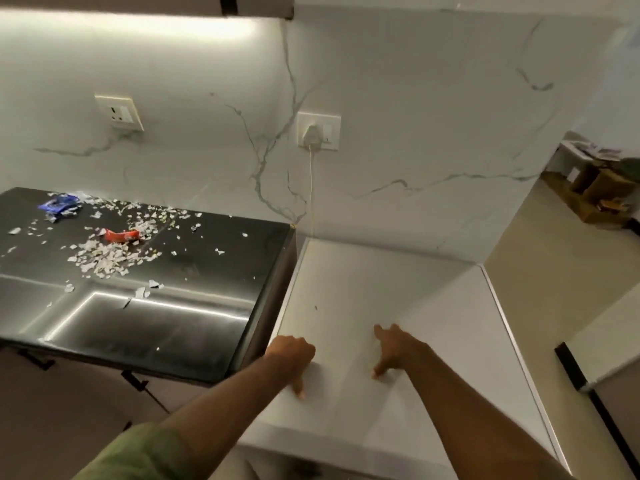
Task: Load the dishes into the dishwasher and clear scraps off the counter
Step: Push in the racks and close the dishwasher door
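My left hand (294,358) and my right hand (394,348) rest side by side on the flat white top of the dishwasher (363,292), fingers pointing down onto it, holding nothing. To the left, the black counter (173,323) carries several torn paper scraps (104,256), a red wrapper (121,235) and a blue wrapper (59,205). No dishes are in view. The dishwasher's door is below the frame and hidden.
A white plug (313,133) sits in a wall socket, its cord dropping behind the dishwasher. A second socket (119,111) is further left. Drawer handles (138,381) lie under the counter. Cardboard boxes (602,192) stand on the floor at the far right.
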Demonstrator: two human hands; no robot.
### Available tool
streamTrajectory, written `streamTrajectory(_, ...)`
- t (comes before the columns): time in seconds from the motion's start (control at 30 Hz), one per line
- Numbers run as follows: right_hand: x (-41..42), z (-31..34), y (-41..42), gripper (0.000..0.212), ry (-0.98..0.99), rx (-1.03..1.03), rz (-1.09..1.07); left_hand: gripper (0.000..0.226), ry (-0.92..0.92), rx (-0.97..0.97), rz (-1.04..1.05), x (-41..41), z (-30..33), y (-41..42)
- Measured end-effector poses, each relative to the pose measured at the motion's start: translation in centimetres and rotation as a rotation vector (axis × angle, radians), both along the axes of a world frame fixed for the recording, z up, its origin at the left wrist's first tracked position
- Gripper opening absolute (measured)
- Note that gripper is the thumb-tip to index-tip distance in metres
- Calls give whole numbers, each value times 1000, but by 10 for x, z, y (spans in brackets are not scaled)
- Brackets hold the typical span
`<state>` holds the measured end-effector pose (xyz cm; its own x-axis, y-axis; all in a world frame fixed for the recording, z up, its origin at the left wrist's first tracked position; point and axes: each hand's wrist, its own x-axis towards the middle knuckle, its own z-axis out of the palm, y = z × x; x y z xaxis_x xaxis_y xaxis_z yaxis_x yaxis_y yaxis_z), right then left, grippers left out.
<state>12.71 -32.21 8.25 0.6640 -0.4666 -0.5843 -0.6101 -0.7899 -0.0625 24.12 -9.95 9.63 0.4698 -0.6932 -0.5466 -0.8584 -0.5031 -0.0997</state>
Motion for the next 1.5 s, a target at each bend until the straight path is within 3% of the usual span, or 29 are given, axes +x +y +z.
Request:
streamTrajectory(0.13, 32, 11, -18, 128, 106, -20, 79, 88, 71, 52, -28, 23, 4, -15)
streamTrajectory(0.3, 66, 13, -24, 84, 88, -57, 30, 68, 72, 13, -33, 54, 14, -52)
streamTrajectory(0.5, 70, 4, -31, 77, 52, -123, 29, 51, -44, -139, -26, 105, 31, -103)
streamTrajectory(0.63, 66, 3, -35, 89, 20, -119, 48, 49, -172, -302, -17, 147, 63, -137)
streamTrajectory(0.77, 77, -4, -31, 132, 131, -181, 52, 43, -296, -421, -4, 188, 120, -175)
streamTrajectory(0.87, 87, -19, -38, 147, 223, -167, 69, 36, -353, -508, -2, 210, 165, -194)
streamTrajectory(1.07, 84, -19, -38, 146, 166, -198, 86, 38, -335, -519, 34, 240, 198, -219)
streamTrajectory(1.4, 82, -22, -39, 146, 121, -163, 56, 42, -321, -452, 67, 296, 170, -253)
streamTrajectory(1.5, 83, -22, -41, 145, 104, -147, 27, 33, -316, -474, 92, 291, 165, -256)
